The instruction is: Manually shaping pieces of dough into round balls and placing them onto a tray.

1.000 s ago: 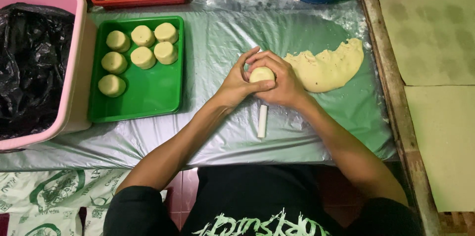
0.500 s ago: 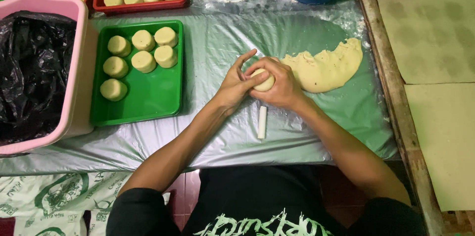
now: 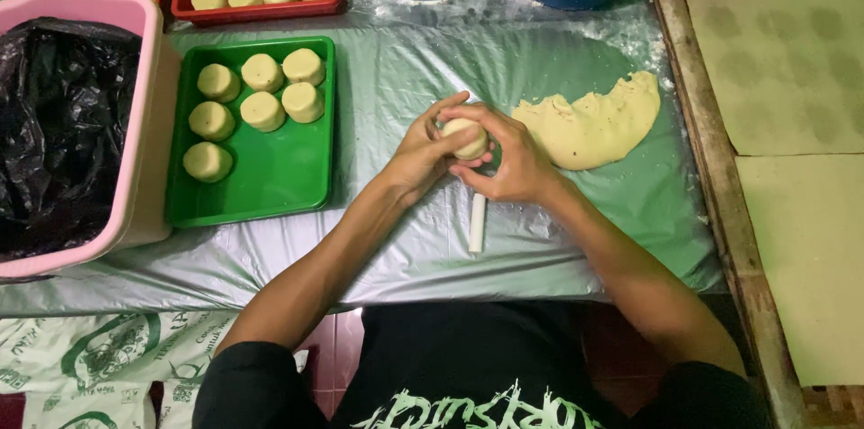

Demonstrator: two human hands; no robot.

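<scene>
A person seated at a plastic-covered table [image 3: 396,240] cups a pale yellow lump of dough [image 3: 466,137] between both hands above the sheet. The lump is smooth and rounded, roughly puck-shaped, its top face turned up toward the camera; most of its sides are hidden by fingers, so no clear long axis shows. The left hand [image 3: 421,153] curls round its near-left side, fingers bent and pressed to it. The right hand [image 3: 507,157] wraps it from the right, thumb and fingertips closed on the edge. Just below the hands a white stick-shaped tool [image 3: 477,223] lies on the sheet, its long axis running toward the person. To the right rests a flattened slab of dough [image 3: 596,126]. To the left, a green tray [image 3: 270,179] holds six shaped pieces [image 3: 263,111]; a red tray [image 3: 261,8] beyond holds more.
</scene>
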